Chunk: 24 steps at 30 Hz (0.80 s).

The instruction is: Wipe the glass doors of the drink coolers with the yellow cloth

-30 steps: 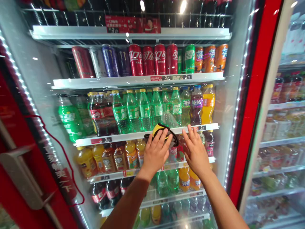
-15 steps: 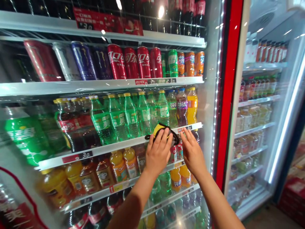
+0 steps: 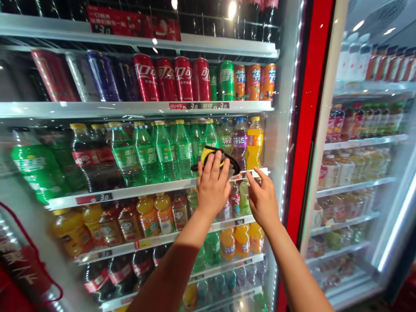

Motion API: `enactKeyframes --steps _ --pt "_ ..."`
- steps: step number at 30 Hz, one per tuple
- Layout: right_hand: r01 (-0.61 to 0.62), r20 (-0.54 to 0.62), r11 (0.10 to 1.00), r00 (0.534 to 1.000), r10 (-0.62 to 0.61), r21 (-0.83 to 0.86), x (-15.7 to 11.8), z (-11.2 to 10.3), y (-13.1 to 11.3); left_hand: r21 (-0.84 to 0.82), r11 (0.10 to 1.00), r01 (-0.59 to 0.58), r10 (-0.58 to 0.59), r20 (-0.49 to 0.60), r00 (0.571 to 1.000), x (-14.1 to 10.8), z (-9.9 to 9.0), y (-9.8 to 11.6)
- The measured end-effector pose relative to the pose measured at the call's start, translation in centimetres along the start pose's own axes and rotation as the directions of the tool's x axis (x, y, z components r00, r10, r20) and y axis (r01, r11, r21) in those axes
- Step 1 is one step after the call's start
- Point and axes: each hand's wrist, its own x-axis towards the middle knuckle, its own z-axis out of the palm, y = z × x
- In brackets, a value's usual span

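Observation:
My left hand (image 3: 212, 188) lies with its fingers stretched over a folded yellow and black cloth (image 3: 208, 152), pressing it toward the glass front of a drinks cooler. Green soda bottles (image 3: 183, 149) and a purple-labelled bottle (image 3: 239, 141) stand behind the cloth. Right of it, my right hand (image 3: 264, 201) is raised near the glass with index finger extended and the other fingers partly bent; nothing shows in it. Just above those fingertips is an orange soda bottle (image 3: 254, 145). Whether the right fingertips touch the glass, I cannot tell.
Red cans (image 3: 183, 80) line the shelf above, and juice bottles (image 3: 163, 212) the shelf below. A red door frame (image 3: 307, 117) runs upright on the right. Beyond it stands another lit cooler (image 3: 364, 141). A red cord (image 3: 35, 255) hangs at lower left.
My left hand and the cloth have slid a little upward over the bottles. My right fingers are more bent, with the index finger standing out. The view has shifted slightly.

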Motion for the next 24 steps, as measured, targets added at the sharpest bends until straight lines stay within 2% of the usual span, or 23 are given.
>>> enactKeyframes --steps 3,5,7,10,11,13,15,18,21,22,24 --pt "0.016 0.016 1.0 1.0 -0.017 0.024 -0.6 -0.5 1.7 0.035 0.996 -0.082 0.08 0.072 0.994 -3.3 0.4 0.5" --pt "0.024 0.029 0.999 0.999 -0.025 0.046 -0.7 -0.9 2.5 0.06 0.997 -0.046 0.043 0.055 0.998 -3.6 0.1 0.2" --pt "0.02 0.041 0.998 0.999 -0.022 0.058 -0.7 -1.3 3.2 0.069 0.996 0.058 -0.056 -0.022 0.998 -1.8 -0.1 -0.1" --pt "-0.008 0.049 0.999 0.999 0.006 0.047 -0.2 -2.0 4.3 0.044 0.974 0.224 -0.214 -0.159 0.964 3.3 0.5 0.7" --pt "-0.017 0.052 0.999 0.999 0.015 0.039 -0.1 -2.3 4.7 0.039 0.969 0.245 -0.234 -0.185 0.954 4.9 0.9 1.3" --pt "-0.026 0.052 0.999 0.998 0.025 0.026 -0.1 -2.7 5.5 0.041 0.978 0.205 -0.196 -0.158 0.968 6.7 2.0 3.1" --pt "-0.031 0.047 0.999 0.998 0.03 0.022 -0.3 -3.1 6.3 0.053 0.995 0.087 -0.083 -0.072 0.994 6.3 3.1 4.9" --pt "-0.039 0.04 0.999 0.998 0.038 0.027 -1.0 -3.4 7.6 0.067 0.994 -0.092 0.089 0.044 0.995 2.6 3.9 6.1" --pt "-0.048 0.049 0.998 0.998 0.047 0.027 -1.6 -3.6 8.9 0.097 0.992 -0.077 0.071 0.066 0.995 -0.1 3.7 5.6" --pt "-0.051 0.055 0.998 0.997 0.05 0.027 -1.8 -3.7 9.2 0.105 0.994 -0.044 0.039 0.051 0.998 0.1 3.6 5.4" --pt "-0.057 0.066 0.998 0.996 0.055 0.032 -1.9 -4.0 9.9 0.109 0.994 0.029 -0.03 0.008 1.0 2.2 3.7 5.4"
